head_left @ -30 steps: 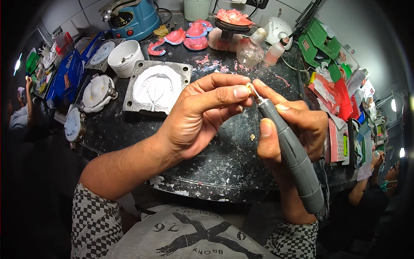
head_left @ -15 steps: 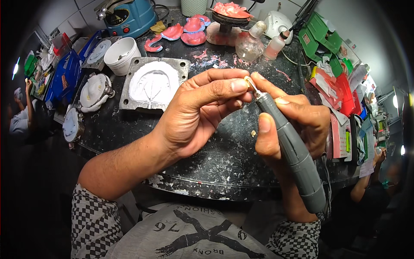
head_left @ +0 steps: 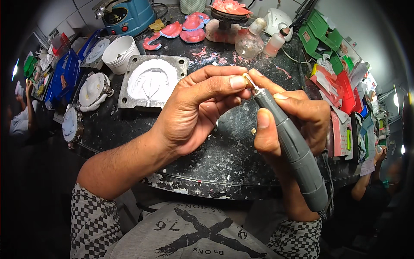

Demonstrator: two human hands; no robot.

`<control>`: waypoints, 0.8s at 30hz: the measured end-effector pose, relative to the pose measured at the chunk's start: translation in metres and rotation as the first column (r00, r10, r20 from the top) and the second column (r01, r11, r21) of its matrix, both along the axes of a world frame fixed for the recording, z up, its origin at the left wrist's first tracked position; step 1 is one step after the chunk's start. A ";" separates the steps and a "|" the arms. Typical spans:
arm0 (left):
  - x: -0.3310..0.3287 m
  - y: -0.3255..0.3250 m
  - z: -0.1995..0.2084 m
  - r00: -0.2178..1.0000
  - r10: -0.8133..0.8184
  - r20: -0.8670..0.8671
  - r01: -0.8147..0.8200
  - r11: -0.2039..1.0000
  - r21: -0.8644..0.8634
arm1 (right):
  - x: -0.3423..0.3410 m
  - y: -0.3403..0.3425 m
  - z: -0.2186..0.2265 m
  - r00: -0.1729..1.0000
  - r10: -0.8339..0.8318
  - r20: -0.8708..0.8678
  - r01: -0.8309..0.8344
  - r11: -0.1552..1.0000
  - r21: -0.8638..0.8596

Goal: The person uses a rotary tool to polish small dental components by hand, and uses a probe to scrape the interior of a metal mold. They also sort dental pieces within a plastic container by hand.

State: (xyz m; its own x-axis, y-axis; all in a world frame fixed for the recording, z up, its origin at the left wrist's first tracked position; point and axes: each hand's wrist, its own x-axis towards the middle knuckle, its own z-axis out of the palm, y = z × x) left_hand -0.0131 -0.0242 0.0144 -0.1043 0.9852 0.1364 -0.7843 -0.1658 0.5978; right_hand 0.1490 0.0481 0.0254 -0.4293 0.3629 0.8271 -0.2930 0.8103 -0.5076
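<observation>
My left hand is closed, thumb and index finger pinching a small ivory-coloured piece that looks like a denture tooth. Most of that piece is hidden by the fingertips. My right hand grips a grey rotary handpiece like a pen, its thumb along the near side. The slim metal bur at its tip meets the piece or comes very close; I cannot tell whether it touches. Below the hands, a tiny yellowish chip lies on the black worktop.
A metal flask half with white plaster stands left of centre, beside a white tub. Pink wax pieces, a glass burner and a small bottle stand at the back. Green bins line the right. A cord trails from the handpiece.
Both hands keep the same hold. The handpiece and fingertips have shifted very slightly, and the whole view has moved up a little.
</observation>
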 end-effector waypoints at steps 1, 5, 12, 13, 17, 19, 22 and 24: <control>0.000 0.000 0.000 1.000 0.000 -0.001 0.000 1.000 0.000 | 0.000 0.001 0.000 1.000 0.004 0.006 -0.004 1.000 0.001; 0.000 0.000 -0.001 1.000 0.005 -0.007 -0.005 1.000 0.005 | 0.001 0.002 -0.002 1.000 0.004 0.009 -0.004 1.000 0.008; -0.001 0.000 -0.002 1.000 0.017 -0.014 -0.016 1.000 0.014 | -0.002 0.002 -0.002 1.000 -0.008 0.016 0.008 1.000 0.013; -0.001 0.000 -0.002 1.000 0.015 -0.015 -0.015 1.000 0.015 | -0.005 0.004 -0.005 0.998 0.002 -0.067 -0.001 1.000 0.016; -0.001 -0.001 -0.001 1.000 -0.003 -0.002 0.003 1.000 0.006 | -0.008 0.007 -0.008 0.987 0.008 -0.159 -0.007 1.000 0.010; -0.001 -0.001 -0.001 1.000 -0.008 0.008 0.008 1.000 0.011 | -0.009 0.009 -0.008 0.988 0.014 -0.157 -0.008 0.999 0.042; -0.001 -0.001 -0.001 1.000 -0.015 0.011 0.014 1.000 0.010 | -0.008 0.009 -0.007 0.990 0.010 -0.143 -0.002 0.998 0.058; 0.001 -0.001 0.000 1.000 -0.001 0.004 0.001 1.000 0.010 | -0.007 0.008 -0.007 0.991 0.001 -0.135 0.004 0.999 0.037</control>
